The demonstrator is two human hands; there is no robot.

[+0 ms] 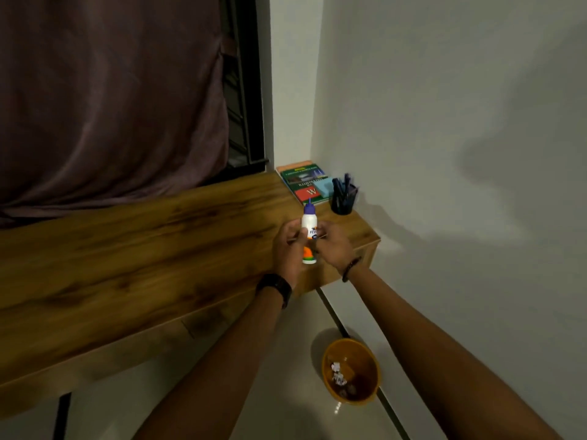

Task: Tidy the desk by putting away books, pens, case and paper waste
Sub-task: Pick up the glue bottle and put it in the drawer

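Both hands are up in front of the body, over the right end of the wooden surface. The left hand and right hand both grasp a white glue bottle. The bottle is upright, with its blue nozzle on top and an orange patch near the base. The left fingers curl round the bottle's left side and the right fingers pinch its label from the right. The bottle is held just above the surface, not resting on it.

There is a dark watch on the left wrist and a beaded bracelet on the right wrist.

A stack of books lies flat in the far right corner of the surface, against the wall. A blue case lies on top of the stack. Just right of the books is a black pen holder with dark pens standing in it.

An orange bin is on the floor below the right end of the surface, with paper scraps inside. A brown curtain hangs behind the surface on the left.
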